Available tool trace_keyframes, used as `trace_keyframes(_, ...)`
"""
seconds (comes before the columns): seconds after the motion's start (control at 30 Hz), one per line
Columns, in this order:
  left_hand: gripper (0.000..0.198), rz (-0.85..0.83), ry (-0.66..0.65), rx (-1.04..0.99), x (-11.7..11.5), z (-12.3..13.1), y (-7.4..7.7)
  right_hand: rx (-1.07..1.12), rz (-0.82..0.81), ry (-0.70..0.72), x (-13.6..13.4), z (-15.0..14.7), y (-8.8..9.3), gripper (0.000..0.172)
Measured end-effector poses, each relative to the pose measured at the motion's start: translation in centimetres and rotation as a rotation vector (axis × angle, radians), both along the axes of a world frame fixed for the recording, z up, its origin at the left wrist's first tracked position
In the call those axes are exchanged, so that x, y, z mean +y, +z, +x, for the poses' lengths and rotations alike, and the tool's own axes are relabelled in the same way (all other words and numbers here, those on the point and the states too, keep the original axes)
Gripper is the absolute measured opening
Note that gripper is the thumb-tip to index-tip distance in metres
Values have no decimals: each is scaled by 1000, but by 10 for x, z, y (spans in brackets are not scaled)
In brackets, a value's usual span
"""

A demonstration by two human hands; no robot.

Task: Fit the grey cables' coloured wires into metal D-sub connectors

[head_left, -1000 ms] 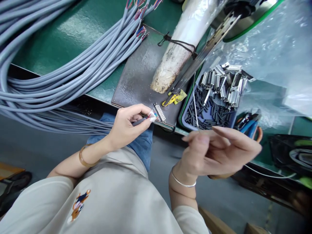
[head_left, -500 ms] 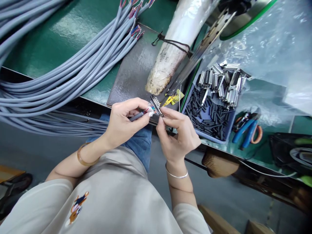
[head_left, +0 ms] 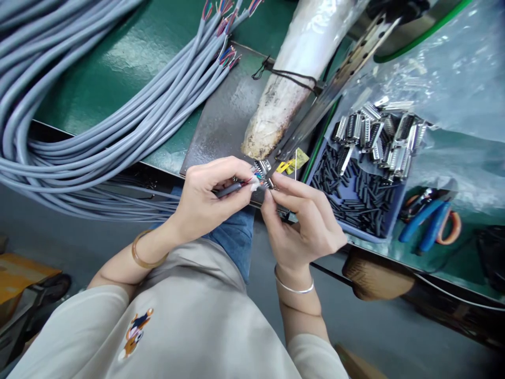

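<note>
My left hand (head_left: 211, 197) pinches the end of a grey cable (head_left: 229, 190), where white fibre and thin coloured wires come out of the jacket. Those wires run to a metal multi-pin connector (head_left: 262, 168) just beyond my fingertips. My right hand (head_left: 302, 221) is closed with thumb and forefinger on the near end of that connector. Both hands are at the table's front edge, close together. Right above the connector ends a metal bar with holes (head_left: 351, 60), beside a white wrapped tube (head_left: 294, 68) tied with black cord. Fingers hide part of the wire joints.
A bundle of grey cables (head_left: 130, 118) with stripped ends lies at left. At right, a blue tray (head_left: 379, 239) holds short black sleeves (head_left: 363, 210), with several metal connectors (head_left: 384, 134) on plastic. Blue-handled pliers (head_left: 426, 221) lie farther right. A dark metal plate (head_left: 224, 110) lies under the tube.
The view has shifted, so everything sits a little farther right. The connector has turned in my fingers, its pin face now showing differently. Both hands keep their hold.
</note>
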State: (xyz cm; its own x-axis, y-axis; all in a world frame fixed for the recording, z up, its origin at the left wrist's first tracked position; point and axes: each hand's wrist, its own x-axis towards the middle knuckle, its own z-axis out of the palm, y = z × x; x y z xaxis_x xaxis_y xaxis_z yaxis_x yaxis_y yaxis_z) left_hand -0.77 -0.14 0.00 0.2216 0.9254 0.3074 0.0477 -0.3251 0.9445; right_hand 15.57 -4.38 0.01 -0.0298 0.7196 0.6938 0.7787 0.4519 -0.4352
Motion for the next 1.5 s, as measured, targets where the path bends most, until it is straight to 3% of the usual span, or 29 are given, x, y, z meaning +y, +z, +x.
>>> trace_keyframes(0.27, 3, -126, -31, 7, 0, -2, 2, -57, 36, 18, 0, 0, -3, 21)
trace_keyframes(0.67, 5, -174, -62, -1, -8, -1, 1, -81, 64, 3, -10, 1, -10, 23)
trace_keyframes(0.8, 15, -442, -94, -92, -11, -3, 6, 48, 76, 81, -18, 10, -15, 22)
trace_keyframes(0.9, 31, -706, -239, -240, -11, -8, 11, 146, 37, 213, -24, 17, -23, 16)
trace_keyframes(1.0, 34, -798, -410, -286, -13, -13, 16, 169, -13, 257, -26, 17, -31, 16)
trace_keyframes(1.07, 30, -743, -427, -257, -17, -16, 19, 223, -29, 239, -26, 11, -32, 15)
trace_keyframes(1.2, 19, -463, -312, -246, -24, -19, 23, 426, -65, 161, -23, -1, -19, 14)
trace_keyframes(1.37, 5, -34, -311, -124, -28, -22, 16, 678, -458, 227, -19, -1, 1, 19)
trace_keyframes(1.43, 8, 47, -292, -54, -29, -20, 11, 709, -543, 279, -19, 0, 5, 21)
trace_keyframes(1.5, 7, 21, -238, -45, -31, -17, 7, 653, -529, 230, -21, 1, 7, 18)
